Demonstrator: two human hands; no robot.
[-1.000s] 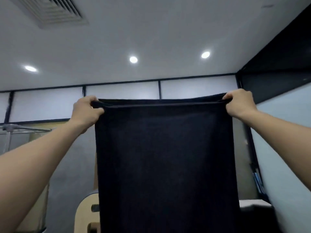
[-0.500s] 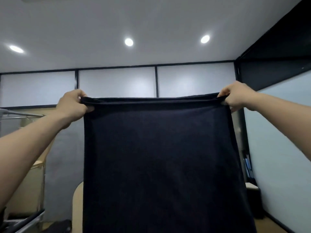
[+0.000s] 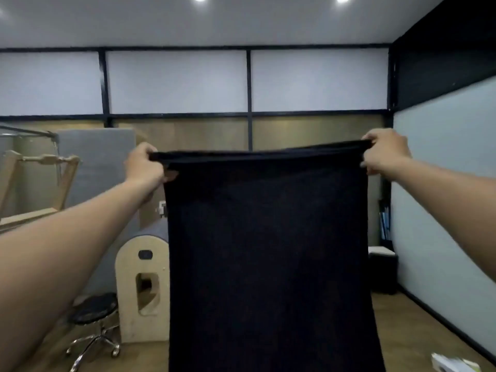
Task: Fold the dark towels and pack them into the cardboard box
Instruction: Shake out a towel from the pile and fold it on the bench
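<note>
A room with frosted wall panels (image 3: 174, 81) framed in black and a wooden floor (image 3: 402, 331). Off to the far left stand a grey padded board (image 3: 99, 162), a wooden frame (image 3: 40, 178) and a rounded wooden barrel (image 3: 142, 291), with a black stool (image 3: 95, 312) just beside the barrel.

In the middle of it the person holds a dark towel (image 3: 268, 251) up at arm's length, hanging straight down in front of them. The left hand (image 3: 143, 163) pinches the top left corner with its fingers curled over the hem. The right hand (image 3: 383, 154) pinches the top right corner the same way, and the top edge is drawn taut between them.

To my eye this towel is early in its turn. It is spread and squared up, not yet brought together, and packing is left to do. The top edge looks thick, but the cloth is too dark to show layers, so I can't tell whether it is already doubled.

The towel's bottom edge runs out of sight below, and the cloth hides whatever stands behind it. No cardboard box, worktop or other towels can be seen. A pale thing (image 3: 453, 365) on the floor at the near right is cut off and too blurred to name
</note>
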